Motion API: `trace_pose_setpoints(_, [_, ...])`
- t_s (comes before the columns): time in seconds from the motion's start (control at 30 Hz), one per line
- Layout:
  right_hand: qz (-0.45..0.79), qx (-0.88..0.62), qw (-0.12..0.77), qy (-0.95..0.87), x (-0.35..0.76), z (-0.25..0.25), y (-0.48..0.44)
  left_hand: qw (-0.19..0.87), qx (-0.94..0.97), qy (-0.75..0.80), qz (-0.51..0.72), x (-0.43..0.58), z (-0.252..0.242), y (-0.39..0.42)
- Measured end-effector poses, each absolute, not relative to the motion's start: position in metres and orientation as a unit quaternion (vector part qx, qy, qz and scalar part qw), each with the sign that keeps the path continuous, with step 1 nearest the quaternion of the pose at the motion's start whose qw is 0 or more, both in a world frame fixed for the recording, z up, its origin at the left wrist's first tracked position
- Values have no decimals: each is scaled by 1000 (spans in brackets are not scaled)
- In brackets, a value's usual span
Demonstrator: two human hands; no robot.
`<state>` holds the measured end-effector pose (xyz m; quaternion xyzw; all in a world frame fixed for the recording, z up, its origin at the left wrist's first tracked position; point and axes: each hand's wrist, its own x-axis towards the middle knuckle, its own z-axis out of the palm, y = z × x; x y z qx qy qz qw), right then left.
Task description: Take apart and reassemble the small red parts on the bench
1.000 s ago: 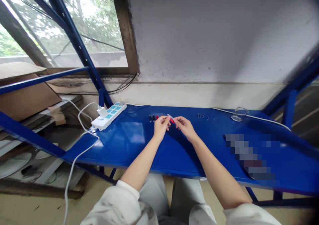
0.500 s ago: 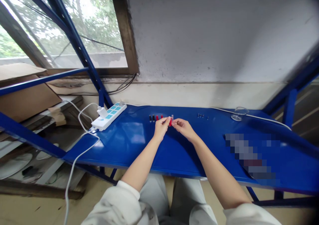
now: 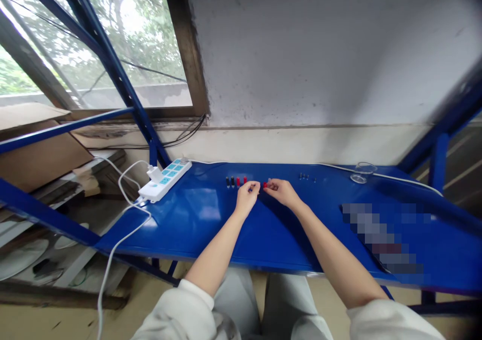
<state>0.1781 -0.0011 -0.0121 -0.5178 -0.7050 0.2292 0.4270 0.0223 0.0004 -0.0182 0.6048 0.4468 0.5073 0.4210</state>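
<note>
2 hands parted since last frame: right hand (image 3: 281, 192) grip clamped on small red connector (image 3: 265, 185); left hand (image 3: 246, 198) grip unclear.

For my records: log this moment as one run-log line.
left hand: near row of black and red pegs | right hand: fingers pinch small red part | on blue bench

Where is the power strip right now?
In the head view, the white power strip lies at the left end of the blue bench, left of the small black and red pegs and the person's left hand.
</note>
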Motion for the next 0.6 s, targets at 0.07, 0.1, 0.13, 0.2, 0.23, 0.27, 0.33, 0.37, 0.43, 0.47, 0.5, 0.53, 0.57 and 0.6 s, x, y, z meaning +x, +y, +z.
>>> trace_pose_setpoints(0.07, [184,-550,428,-694,190,-14,16,403,619,450,502,22,-19,1])
trace_pose_setpoints(0.1, [167,-572,429,-679,197,-15,25,394,629,449,497,22,-19,1])
trace_pose_setpoints(0.13, [153,-596,426,-663,203,-16,34,385,642,446,490,22,-19,0])
trace_pose_setpoints(0.2, [119,-634,415,-641,213,-18,51,358,674,439,475,23,-18,-3])
trace_pose_setpoints(0.23, [111,-652,407,-630,216,-19,58,340,693,434,465,24,-17,-6])
trace_pose_setpoints(0.27, [106,-666,397,-622,219,-19,64,320,712,430,454,24,-17,-8])
trace_pose_setpoints(0.33, [100,-689,375,-612,222,-20,73,283,744,423,433,26,-16,-13])
trace_pose_setpoints(0.37, [98,-697,364,-610,223,-21,77,270,755,421,424,26,-15,-14])
trace_pose_setpoints(0.43, [94,-708,344,-610,224,-25,83,252,768,420,413,26,-14,-17])
trace_pose_setpoints(0.47, [93,-710,336,-611,224,-26,85,246,771,420,410,26,-13,-17])
trace_pose_setpoints(0.5, [91,-711,331,-613,225,-28,87,242,774,420,408,26,-12,-18])
trace_pose_setpoints(0.53, [90,-712,327,-614,225,-30,89,238,776,419,407,26,-12,-18])
trace_pose_setpoints(0.57, [89,-714,324,-614,226,-32,90,236,778,418,406,26,-11,-18])
trace_pose_setpoints(0.6, [88,-716,322,-613,226,-33,91,233,780,415,405,26,-11,-18])
